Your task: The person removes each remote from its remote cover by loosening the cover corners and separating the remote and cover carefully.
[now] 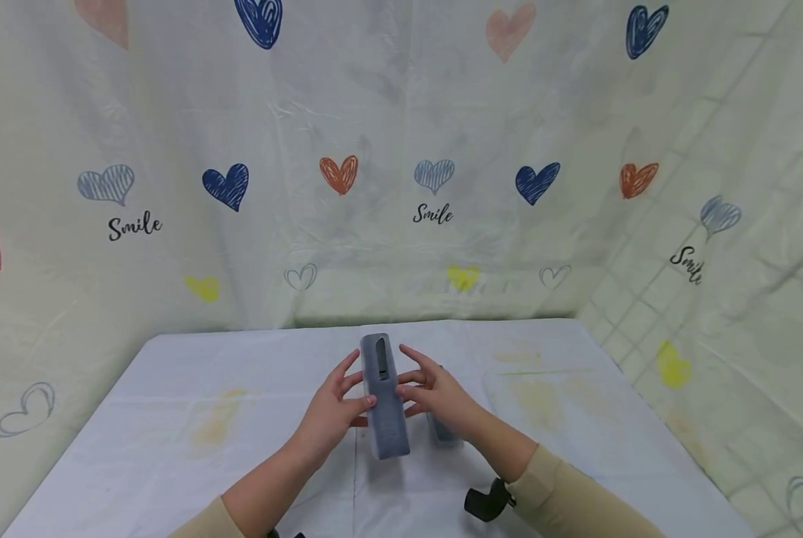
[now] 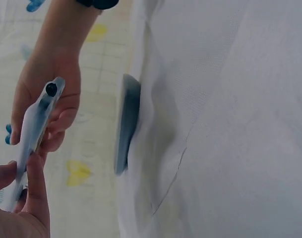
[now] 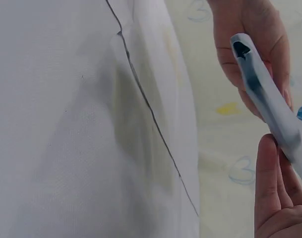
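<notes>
Both hands hold up an oblong grey-blue case (image 1: pixel 388 422) above the table, tilted, with a dark elongated slot near its far end. My left hand (image 1: pixel 329 415) grips its left side, thumb on the front face. From the right, my right hand (image 1: pixel 447 397) pinches the edge, thumb in front and index finger spread off. In the left wrist view the case (image 2: pixel 35 121) appears edge-on between both hands; the right wrist view shows a dark opening at one end of the case (image 3: pixel 270 101). A second grey-blue piece (image 1: pixel 445 432) lies on the table, partly hidden by the right hand.
A creased white cloth (image 1: pixel 139 433) with yellowish stains covers the table. Behind and to the right hangs a pale sheet (image 1: pixel 388 97) printed with hearts. A black wrist device (image 1: pixel 487 501) sits at the right sleeve.
</notes>
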The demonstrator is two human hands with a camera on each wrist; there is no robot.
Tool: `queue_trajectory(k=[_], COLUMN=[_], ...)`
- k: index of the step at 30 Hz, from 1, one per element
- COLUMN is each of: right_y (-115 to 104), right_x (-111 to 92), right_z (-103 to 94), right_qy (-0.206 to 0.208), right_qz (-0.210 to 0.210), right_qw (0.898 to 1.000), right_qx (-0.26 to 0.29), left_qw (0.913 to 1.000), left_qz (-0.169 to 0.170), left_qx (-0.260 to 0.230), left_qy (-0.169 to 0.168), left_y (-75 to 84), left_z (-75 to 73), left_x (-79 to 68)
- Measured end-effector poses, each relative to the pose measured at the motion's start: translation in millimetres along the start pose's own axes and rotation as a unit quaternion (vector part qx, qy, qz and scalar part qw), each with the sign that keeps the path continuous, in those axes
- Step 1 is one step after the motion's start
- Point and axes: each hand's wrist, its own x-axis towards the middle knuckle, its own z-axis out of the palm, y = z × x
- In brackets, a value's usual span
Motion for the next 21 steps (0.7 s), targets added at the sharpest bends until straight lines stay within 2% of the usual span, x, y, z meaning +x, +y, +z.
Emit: queue_trajectory(k=[10, 21], right_y=[-2.1, -0.5], right_x=[-1.7, -3.2], right_z=[1.0, 0.4], right_qy=[0.005, 0.012], right_qz=[0.006, -0.008], right_qw=[1.0, 1.0], right_qx=[-0.006, -0.002], left_qw=[0.9995, 0.9984], left_qz=[0.013, 0.037], left_qx=[0.02, 0.037], left_qy=[-0.018, -0.023], left_y=[-6.6, -0.7], left_z=[0.1, 3.2], left_x=[6.9, 6.5])
